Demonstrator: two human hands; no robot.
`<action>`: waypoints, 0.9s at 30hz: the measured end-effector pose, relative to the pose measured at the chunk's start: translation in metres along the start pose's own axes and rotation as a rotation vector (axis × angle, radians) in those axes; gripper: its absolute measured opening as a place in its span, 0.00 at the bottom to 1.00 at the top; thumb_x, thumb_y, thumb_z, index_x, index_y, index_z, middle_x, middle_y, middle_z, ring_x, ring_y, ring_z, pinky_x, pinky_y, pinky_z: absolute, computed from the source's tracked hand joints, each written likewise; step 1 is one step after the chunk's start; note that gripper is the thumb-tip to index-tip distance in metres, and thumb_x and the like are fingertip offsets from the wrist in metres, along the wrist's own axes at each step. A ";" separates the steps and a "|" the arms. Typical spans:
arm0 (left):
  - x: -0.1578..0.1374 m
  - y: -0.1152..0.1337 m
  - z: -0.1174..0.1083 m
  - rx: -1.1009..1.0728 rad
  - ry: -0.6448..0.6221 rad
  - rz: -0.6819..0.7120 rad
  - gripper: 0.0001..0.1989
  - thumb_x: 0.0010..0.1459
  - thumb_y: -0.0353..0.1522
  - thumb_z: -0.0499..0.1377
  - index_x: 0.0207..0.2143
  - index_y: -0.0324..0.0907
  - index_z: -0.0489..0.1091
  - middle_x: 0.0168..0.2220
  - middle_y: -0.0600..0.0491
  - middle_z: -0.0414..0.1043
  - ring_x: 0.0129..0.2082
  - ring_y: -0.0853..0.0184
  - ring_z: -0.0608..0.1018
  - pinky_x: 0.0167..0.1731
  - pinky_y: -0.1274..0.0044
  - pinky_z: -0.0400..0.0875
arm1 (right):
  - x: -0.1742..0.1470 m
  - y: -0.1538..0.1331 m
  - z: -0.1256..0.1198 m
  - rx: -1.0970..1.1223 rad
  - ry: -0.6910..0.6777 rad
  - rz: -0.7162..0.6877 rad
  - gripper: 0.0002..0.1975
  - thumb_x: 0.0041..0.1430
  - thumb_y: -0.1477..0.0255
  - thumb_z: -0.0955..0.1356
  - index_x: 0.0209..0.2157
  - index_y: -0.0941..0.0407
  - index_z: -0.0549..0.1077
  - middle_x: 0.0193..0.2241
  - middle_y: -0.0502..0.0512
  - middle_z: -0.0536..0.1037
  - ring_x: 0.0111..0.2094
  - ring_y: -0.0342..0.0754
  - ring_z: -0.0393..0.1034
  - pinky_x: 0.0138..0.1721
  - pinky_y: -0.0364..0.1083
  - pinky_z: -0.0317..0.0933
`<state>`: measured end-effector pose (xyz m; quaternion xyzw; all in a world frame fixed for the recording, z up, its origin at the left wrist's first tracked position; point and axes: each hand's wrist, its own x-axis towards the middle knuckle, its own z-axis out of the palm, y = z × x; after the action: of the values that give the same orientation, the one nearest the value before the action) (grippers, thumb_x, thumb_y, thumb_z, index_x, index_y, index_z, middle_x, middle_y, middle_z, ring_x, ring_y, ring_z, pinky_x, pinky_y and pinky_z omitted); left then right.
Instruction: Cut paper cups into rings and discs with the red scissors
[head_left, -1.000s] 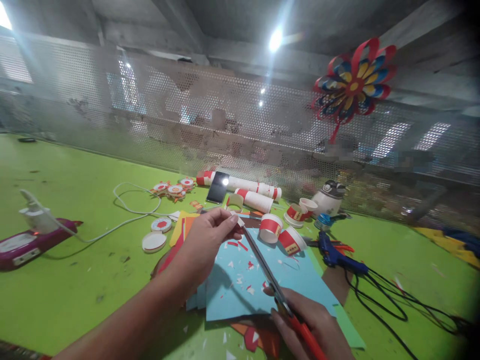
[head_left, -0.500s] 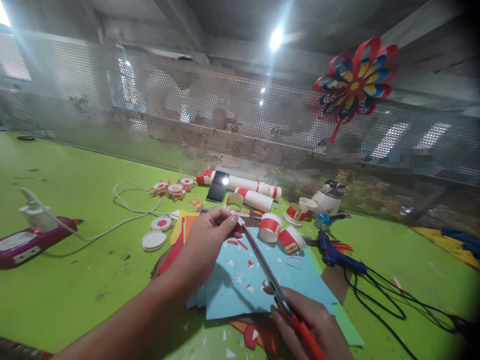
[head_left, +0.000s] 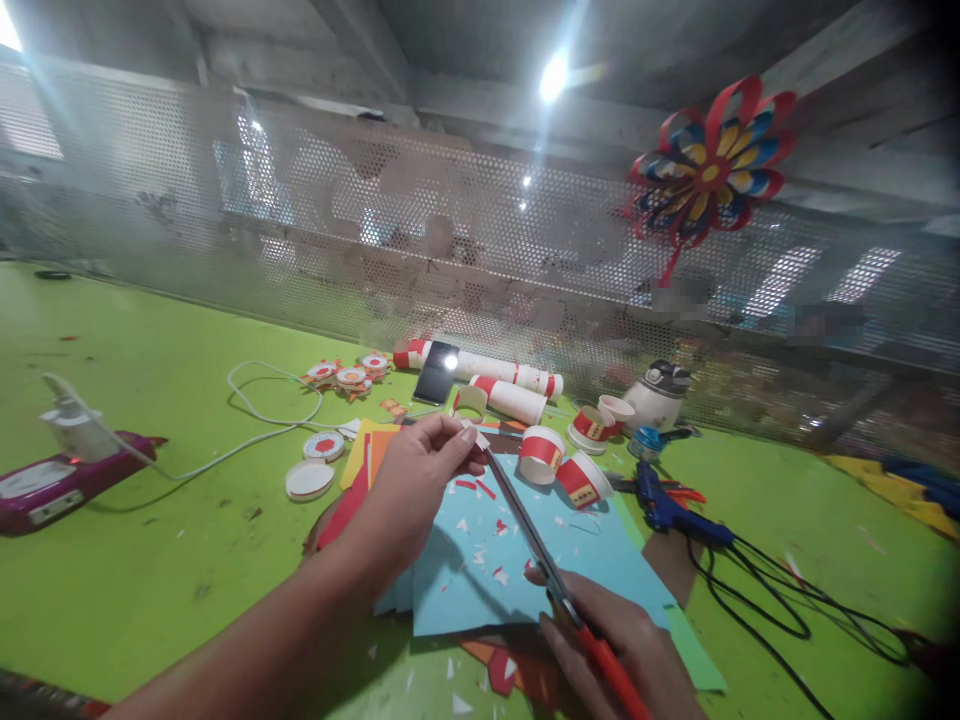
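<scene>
Between thumb and fingers, my left hand (head_left: pixel 427 470) pinches a small white piece of paper (head_left: pixel 472 436). My right hand (head_left: pixel 611 640) is wrapped round the red handles of long scissors (head_left: pixel 529 525). Their blades point up and left, with the tips at the piece of paper and close to my left fingertips; the blades look closed or nearly so. Below both hands lies a sheet of light blue paper (head_left: pixel 450 590), strewn with small red and white scraps. Cut red-and-white paper cup parts (head_left: pixel 541 455) rest at its far right edge.
A blue glue gun (head_left: pixel 675 515) with black cable lies to the right. Stacked paper cups (head_left: pixel 510 398), a phone (head_left: pixel 436 373) and a penguin-shaped container (head_left: pixel 657 395) stand at the back. At left is a purple power strip (head_left: pixel 45 490); round discs (head_left: pixel 309 481) lie nearer the paper.
Almost nothing differs. Both hands, the scissors and the small white piece stay in nearly the same place.
</scene>
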<state>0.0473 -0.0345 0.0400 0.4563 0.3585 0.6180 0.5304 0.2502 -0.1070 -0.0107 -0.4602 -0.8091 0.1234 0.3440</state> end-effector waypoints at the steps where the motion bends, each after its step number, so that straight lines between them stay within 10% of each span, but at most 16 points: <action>1: 0.000 0.000 0.000 0.003 0.003 0.004 0.09 0.53 0.34 0.62 0.26 0.37 0.68 0.25 0.54 0.70 0.27 0.71 0.72 0.33 0.77 0.69 | 0.000 0.000 0.000 0.005 0.002 0.000 0.13 0.60 0.70 0.64 0.45 0.53 0.75 0.33 0.53 0.80 0.35 0.47 0.77 0.37 0.38 0.68; 27: 0.000 0.000 0.000 0.006 0.010 0.004 0.08 0.52 0.34 0.62 0.27 0.37 0.69 0.26 0.53 0.71 0.27 0.70 0.73 0.33 0.76 0.69 | 0.000 -0.002 0.002 0.054 0.012 0.025 0.12 0.59 0.70 0.65 0.42 0.54 0.77 0.29 0.53 0.80 0.31 0.47 0.76 0.33 0.38 0.68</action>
<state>0.0471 -0.0345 0.0400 0.4555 0.3619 0.6202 0.5262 0.2474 -0.1074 -0.0113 -0.4617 -0.7976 0.1468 0.3593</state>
